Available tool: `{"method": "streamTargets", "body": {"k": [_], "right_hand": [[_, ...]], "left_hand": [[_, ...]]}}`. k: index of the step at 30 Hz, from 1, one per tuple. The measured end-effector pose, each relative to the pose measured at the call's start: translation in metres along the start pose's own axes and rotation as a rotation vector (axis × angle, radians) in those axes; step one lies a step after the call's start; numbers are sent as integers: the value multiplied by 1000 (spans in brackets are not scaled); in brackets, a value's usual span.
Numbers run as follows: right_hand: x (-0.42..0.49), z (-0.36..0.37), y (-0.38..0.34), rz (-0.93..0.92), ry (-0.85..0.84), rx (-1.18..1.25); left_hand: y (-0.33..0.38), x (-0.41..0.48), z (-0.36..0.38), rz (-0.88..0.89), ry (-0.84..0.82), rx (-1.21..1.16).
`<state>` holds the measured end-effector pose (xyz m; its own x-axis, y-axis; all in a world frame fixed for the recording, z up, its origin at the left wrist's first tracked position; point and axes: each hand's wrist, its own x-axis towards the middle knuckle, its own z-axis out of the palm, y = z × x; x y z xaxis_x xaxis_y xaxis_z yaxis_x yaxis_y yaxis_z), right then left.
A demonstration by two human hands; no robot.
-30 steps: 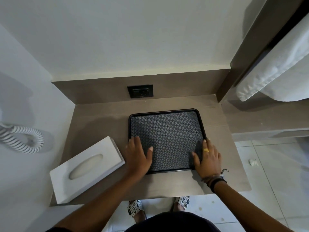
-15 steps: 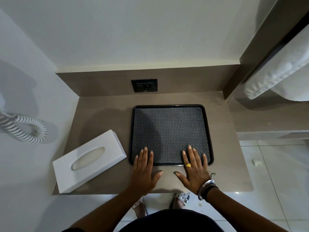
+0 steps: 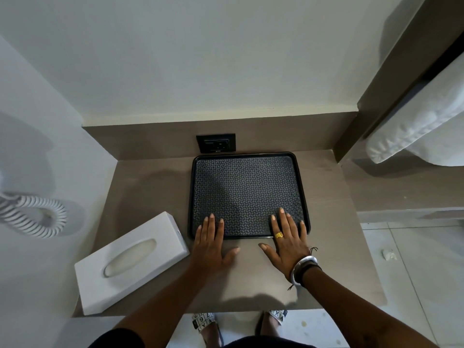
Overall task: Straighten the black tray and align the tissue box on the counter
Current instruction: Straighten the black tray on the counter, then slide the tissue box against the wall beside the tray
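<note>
Black rectangular woven-textured tray [image 3: 247,192]: far on your grey matte counter [image 3: 150,187]. White smooth tissue box [image 3: 130,262]: near left, angled. Your left hand [image 3: 208,247] and right hand [image 3: 288,244]: flat, fingers spread, fingertips on tray's near edge, gripping nothing.

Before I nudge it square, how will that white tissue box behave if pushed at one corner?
The tissue box looks rigid and smooth-sided, so it should slide rather than tip, lying flat on the counter. It will likely pivot. Its near corner sits at the edge, so push inward.
</note>
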<state>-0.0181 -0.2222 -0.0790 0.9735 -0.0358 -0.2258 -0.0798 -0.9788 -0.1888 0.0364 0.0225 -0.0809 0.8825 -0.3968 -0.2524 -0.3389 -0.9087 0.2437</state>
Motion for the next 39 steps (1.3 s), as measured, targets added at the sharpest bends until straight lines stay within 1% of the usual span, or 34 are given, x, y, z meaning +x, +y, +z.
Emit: {"method": "streamTargets", "body": {"k": [8, 14, 16, 18, 21, 23, 26, 29, 31, 33, 37, 39], "right_hand": [[12, -2, 1, 21, 19, 31], [4, -2, -9, 14, 36, 25], [-4, -1, -24, -33, 54, 38], [-14, 3, -42, -127, 63, 39], [-26, 15, -68, -277, 17, 47], [-29, 25, -85, -346, -31, 47], [-29, 32, -105, -399, -111, 5], [-22, 35, -123, -431, -169, -47], [-18, 38, -135, -439, -187, -77], [-16, 40, -144, -425, -193, -83], [-18, 42, -150, -397, -184, -93], [-18, 41, -152, -393, -176, -102]], "left_hand": [[-8, 11, -3, 13, -17, -5], [-9, 5, -15, 70, 7, -86], [-9, 3, -23, 103, 48, -151], [-13, 1, -33, 139, 99, -195], [-32, -3, -51, 164, 198, -215], [-55, -9, -64, 146, 208, -186], [-104, -25, -75, 141, 141, -110], [-160, -44, -81, 58, -81, 18], [-188, -55, -82, -16, -180, 89], [-204, -64, -83, -57, -230, 103], [-207, -66, -89, -62, -282, 69], [-203, -64, -92, -75, -255, 61]]}}
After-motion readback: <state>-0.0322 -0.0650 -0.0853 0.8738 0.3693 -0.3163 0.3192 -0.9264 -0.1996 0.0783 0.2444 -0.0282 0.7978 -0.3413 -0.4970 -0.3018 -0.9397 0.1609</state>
